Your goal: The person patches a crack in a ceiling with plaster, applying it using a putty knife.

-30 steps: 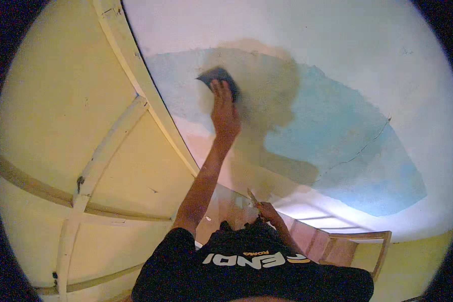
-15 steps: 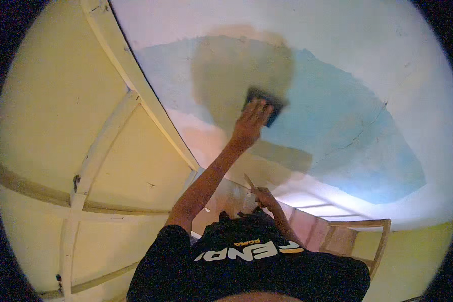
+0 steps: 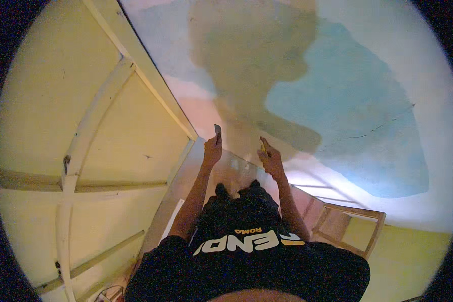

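In front of the wall (image 3: 357, 95), my left hand (image 3: 212, 152) is raised at centre left and closed round a dark, flat rectangular pad (image 3: 218, 134). The pad is turned nearly edge-on and held apart from the painted surface. To its right, my right hand (image 3: 271, 160) is closed on a small yellowish tool (image 3: 262, 148), its index finger pointing up. Most of that tool is hidden by the fingers, so its kind does not show. A large light-blue patch (image 3: 377, 126) covers the wall, with white and pinkish areas around it.
Yellow panels with a wooden frame (image 3: 98, 110) stand on the left. My shadow falls across the blue patch, where a thin crack (image 3: 360, 136) runs at the right. A brown wooden frame (image 3: 376, 234) is at lower right. My feet (image 3: 221, 190) show below the hands.
My left hand has come down off the wall, bringing the dark pad with it. My right hand has risen a little, and the view has tilted downward.
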Tool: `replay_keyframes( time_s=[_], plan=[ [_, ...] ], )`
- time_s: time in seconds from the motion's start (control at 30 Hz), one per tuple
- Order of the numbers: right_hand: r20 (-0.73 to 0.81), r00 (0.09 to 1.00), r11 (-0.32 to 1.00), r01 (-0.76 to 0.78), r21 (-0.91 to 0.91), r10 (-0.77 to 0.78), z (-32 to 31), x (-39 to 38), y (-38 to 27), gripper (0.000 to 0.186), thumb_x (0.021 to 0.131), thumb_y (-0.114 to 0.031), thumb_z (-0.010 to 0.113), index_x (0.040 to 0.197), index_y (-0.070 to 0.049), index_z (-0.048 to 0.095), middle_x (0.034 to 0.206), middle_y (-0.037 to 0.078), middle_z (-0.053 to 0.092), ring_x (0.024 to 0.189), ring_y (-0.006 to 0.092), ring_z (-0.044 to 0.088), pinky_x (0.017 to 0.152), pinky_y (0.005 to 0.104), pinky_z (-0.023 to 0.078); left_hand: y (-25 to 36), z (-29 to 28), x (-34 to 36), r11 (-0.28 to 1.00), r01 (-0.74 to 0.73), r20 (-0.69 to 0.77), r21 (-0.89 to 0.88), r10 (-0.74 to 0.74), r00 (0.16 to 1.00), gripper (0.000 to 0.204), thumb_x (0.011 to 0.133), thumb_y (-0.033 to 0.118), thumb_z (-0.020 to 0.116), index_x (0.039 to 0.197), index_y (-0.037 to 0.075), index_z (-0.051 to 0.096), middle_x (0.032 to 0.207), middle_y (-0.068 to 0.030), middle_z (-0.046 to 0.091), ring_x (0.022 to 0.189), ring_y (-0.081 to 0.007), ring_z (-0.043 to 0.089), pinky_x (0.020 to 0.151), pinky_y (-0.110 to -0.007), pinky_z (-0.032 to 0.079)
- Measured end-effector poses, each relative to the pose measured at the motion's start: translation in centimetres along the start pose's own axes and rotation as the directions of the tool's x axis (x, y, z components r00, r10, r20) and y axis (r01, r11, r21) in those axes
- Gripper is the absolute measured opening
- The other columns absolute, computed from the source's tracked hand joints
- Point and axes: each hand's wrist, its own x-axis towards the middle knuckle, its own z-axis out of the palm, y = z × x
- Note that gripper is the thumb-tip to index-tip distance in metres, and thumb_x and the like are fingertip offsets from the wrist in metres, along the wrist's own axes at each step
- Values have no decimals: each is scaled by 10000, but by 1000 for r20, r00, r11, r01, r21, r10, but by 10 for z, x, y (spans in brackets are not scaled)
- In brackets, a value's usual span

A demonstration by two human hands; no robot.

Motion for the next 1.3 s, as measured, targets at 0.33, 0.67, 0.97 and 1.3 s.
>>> replay_keyframes(
  time_s=[0.33, 0.67, 0.97, 1.3],
  plan=[
    [70, 792, 701, -574, 423, 606, 42, 38, -44, 444, 866, -239, 648, 1290, -161, 543, 573, -41, 450, 416, 35, 335, 360, 207, 280, 17, -42, -47, 888, 308, 74, -341, -302, 951, 247, 903, 183, 501, 775, -20, 561, 587, -120, 524, 521, -168, 496, 516, -337, 397],
    [-52, 819, 718, -468, 516, 571, 71, 37, -7, 420, 864, -209, 646, 1270, -145, 559, 569, -52, 448, 426, 33, 358, 361, 194, 275, 11, -24, -46, 883, 229, 73, -410, -219, 973, 247, 908, 192, 513, 831, -37, 563, 607, -109, 507, 554, -177, 480, 543, -352, 403],
    [-189, 832, 826, -438, 356, 522, 81, 23, -8, 395, 877, -202, 622, 1253, -93, 570, 588, -55, 448, 476, 20, 361, 399, 192, 273, 8, -40, -46, 893, 323, 172, -314, -281, 944, 237, 916, 171, 508, 875, -48, 591, 671, -74, 543, 608, -139, 482, 573, -324, 420],
    [-36, 810, 729, -507, 461, 586, 48, 35, -45, 427, 872, -235, 644, 1268, -101, 559, 596, -40, 443, 443, 27, 320, 378, 207, 247, 12, -37, -46, 834, 340, 223, -436, -266, 938, 211, 913, 143, 517, 937, -49, 601, 631, -26, 467, 593, -100, 426, 537, -281, 378]
  ],
)
